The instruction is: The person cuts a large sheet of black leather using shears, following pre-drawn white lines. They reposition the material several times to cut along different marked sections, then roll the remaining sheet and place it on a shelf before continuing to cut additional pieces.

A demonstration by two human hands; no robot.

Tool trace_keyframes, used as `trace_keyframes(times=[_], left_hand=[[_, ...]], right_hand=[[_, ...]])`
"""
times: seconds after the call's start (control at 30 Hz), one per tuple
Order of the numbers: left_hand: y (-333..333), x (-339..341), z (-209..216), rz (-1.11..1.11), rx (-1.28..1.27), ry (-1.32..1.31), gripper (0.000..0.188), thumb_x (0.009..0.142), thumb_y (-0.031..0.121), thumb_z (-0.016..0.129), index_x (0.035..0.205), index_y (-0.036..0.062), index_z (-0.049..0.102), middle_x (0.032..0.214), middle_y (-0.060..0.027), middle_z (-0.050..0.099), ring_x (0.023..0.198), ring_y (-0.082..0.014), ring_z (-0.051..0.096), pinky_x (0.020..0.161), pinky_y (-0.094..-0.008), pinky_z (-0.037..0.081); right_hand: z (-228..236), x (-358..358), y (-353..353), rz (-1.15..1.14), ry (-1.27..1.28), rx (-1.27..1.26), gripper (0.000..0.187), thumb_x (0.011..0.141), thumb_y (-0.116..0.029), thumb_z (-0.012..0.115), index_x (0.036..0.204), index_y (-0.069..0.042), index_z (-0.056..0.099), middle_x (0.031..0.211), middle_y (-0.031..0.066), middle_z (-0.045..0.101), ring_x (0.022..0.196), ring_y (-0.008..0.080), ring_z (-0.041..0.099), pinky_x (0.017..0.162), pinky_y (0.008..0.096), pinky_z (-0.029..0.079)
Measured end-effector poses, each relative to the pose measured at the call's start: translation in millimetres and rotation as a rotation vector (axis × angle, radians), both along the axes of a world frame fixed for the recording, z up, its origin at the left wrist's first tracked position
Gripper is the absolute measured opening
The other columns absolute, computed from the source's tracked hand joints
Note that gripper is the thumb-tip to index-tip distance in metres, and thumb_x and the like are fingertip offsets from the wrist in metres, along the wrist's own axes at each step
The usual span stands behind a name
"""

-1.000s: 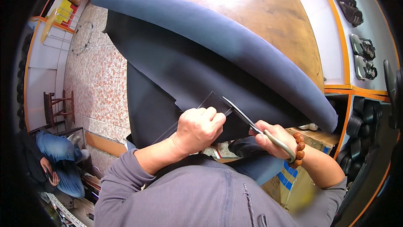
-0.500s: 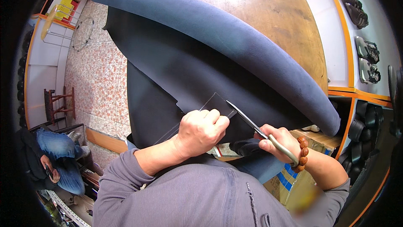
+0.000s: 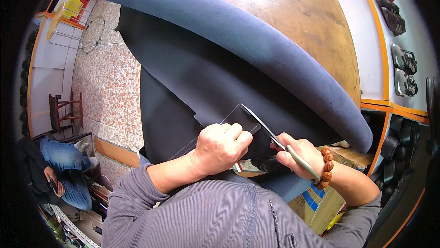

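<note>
Black sheet [image 3: 192, 64], dead centre in front of you, and your scissors [image 3: 267, 130] have shifted on it: half a second ago the tips sat a bit down toward 4 o'clock from the corner of the pale marked outline [image 3: 229, 114], now they're right about at that corner. Your left hand [image 3: 222, 149] is in the same curled fist, pinching the sheet just beside the marked strip. Your right hand [image 3: 306, 152] is wrapped round the greenish scissor handle, fingers closed on it.

Sheet-wise, you've got a smooth matte black face, a small jag in the edge toward 8 o'clock, and a fat blue suede-looking roll [image 3: 256, 41] arcing from 11 to 3.

That roll rests on your worn brown table [image 3: 316, 18], up at 1 o'clock. Speckled tile floor [image 3: 105, 78] at 9 to 10, dark red stool [image 3: 66, 112] at 9, seated person in jeans [image 3: 59, 158] at 8, shoes [image 3: 404, 71] on the wall between 2 and 3, cardboard box [image 3: 327, 211] at 4 to 5.
</note>
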State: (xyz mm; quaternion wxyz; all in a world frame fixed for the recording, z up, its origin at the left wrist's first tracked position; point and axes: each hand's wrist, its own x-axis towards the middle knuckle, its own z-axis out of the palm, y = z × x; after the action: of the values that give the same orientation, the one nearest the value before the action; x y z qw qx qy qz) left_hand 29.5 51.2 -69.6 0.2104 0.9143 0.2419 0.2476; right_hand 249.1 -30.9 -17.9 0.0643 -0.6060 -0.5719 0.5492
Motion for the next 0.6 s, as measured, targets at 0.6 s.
trace_keyframes(times=[0.6], left_hand=[[0.7,-3.1,-2.3,-0.022,-0.002,0.005,0.018,0.064,0.009,0.066,0.065,0.0106,0.048,0.060,-0.0028,0.041,0.051,-0.0164,0.048,0.046,-0.0292,0.038]], right_hand=[[-0.9,-6.5,-0.1,-0.005,-0.076,0.035,0.043,0.087,-0.045,0.057,0.103,-0.005,0.049,0.068,0.0184,0.059,0.068,0.0382,0.062,0.061,0.0461,0.047]])
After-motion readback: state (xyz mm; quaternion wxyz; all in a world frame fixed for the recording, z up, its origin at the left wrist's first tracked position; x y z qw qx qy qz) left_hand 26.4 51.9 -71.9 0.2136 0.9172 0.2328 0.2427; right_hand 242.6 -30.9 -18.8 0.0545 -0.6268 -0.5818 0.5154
